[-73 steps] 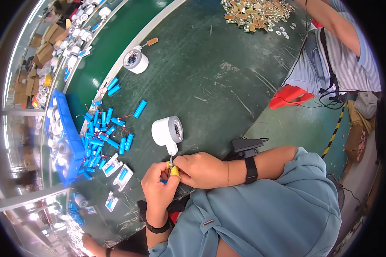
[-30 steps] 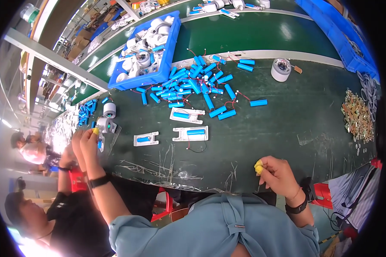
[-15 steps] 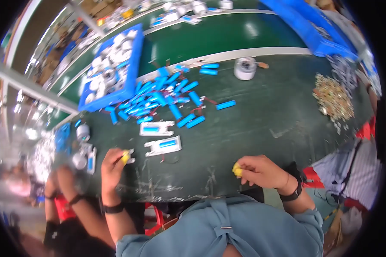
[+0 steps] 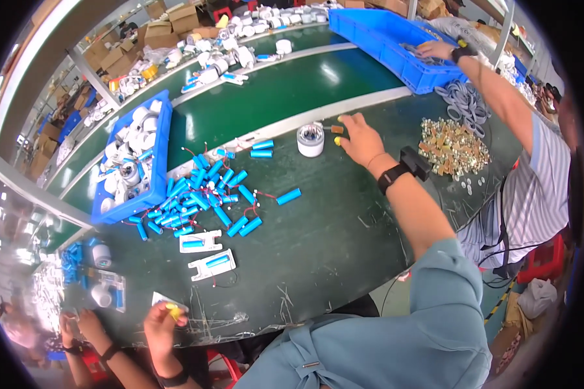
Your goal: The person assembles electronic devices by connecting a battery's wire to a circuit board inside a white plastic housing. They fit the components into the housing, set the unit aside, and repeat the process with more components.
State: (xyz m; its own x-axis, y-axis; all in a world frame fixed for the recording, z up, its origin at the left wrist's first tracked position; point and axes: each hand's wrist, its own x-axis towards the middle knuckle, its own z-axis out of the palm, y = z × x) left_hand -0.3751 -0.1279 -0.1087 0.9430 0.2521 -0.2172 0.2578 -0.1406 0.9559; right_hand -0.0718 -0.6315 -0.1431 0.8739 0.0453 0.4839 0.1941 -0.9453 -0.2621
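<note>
My right hand (image 4: 365, 144) reaches over the table, yellow covers on thumb and forefinger. Those fingertips are apart, around a small brown board (image 4: 337, 129) beside a round white housing (image 4: 310, 144) with wires inside. At the lower left my left hand (image 4: 161, 329) is closed, its yellow-covered fingers pinching at a white plastic piece (image 4: 159, 298) that the hand mostly hides. Two flat white casings (image 4: 196, 271), each with a blue cylindrical battery cell (image 4: 217, 261), lie beyond it. More blue cells (image 4: 198, 200) with red wires are heaped further back.
White parts fill a blue crate (image 4: 165, 136) at the left. A second blue crate (image 4: 402, 61) stands at the far right, a co-worker's hand (image 4: 437, 50) in it. Grey rings (image 4: 464, 104) and a pile of small boards (image 4: 453, 148) lie near it. Another person's hands (image 4: 87, 327) work at the left.
My right hand has moved from the near edge forward to the small board by the white housing. The view has turned rightward. A co-worker's arm now shows at the right crate.
</note>
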